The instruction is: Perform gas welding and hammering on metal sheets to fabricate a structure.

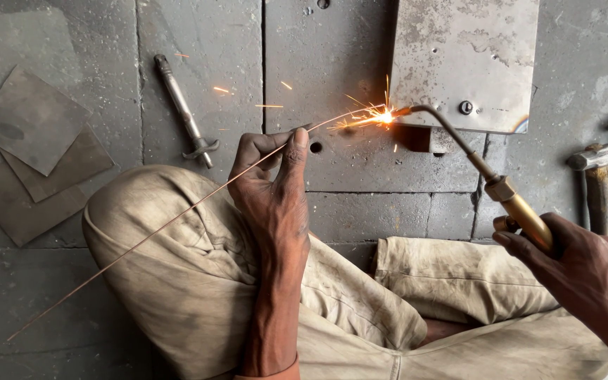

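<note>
Brass torch [522, 211] gripped in R hand [585, 274], rod [177, 214] pinched by L hand [276, 190]; rod tip best kept in flame [386, 116] at plate [466, 56] edge.

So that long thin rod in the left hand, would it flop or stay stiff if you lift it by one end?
The rod probably whips and sags: it is very long and thin, pinched mid-length by the left hand. It looks light. Laid on the floor, its round section would likely let it roll.
</note>
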